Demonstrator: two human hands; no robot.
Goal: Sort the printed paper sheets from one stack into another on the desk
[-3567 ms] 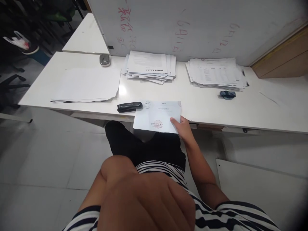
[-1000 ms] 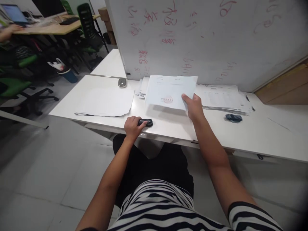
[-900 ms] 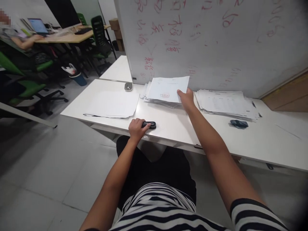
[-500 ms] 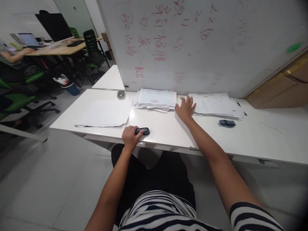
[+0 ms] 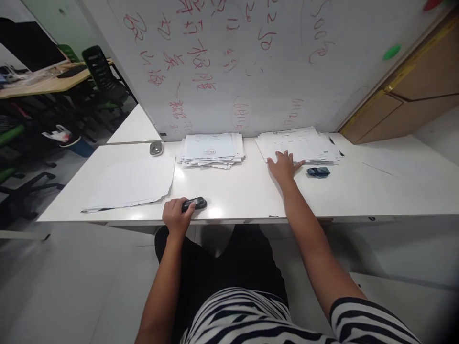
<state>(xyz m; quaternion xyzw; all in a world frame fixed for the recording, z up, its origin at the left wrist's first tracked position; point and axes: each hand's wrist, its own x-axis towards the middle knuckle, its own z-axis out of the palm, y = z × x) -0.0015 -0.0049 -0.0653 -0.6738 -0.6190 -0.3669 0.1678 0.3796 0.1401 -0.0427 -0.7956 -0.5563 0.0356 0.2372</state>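
Note:
My left hand (image 5: 176,217) is closed over the near end of a black stapler (image 5: 194,204) that lies by the front edge of the white table (image 5: 251,191). With fingers spread flat, my right hand (image 5: 284,165) rests open at the near edge of the right paper stack (image 5: 297,143). The middle paper stack (image 5: 211,149) has a sheet with a red stamp on top. A small dark object (image 5: 318,172) lies just right of my right hand.
Loose white sheets (image 5: 132,181) lie at the table's left. A grey mouse-like object (image 5: 156,148) sits near the whiteboard (image 5: 233,57) behind the table. Desks and green chairs (image 5: 100,71) stand at far left; wooden cabinets (image 5: 412,86) at right.
My right hand laid the stamped sheet on the middle stack, let go and moved right to the right stack. My left hand came down onto the stapler and stays there.

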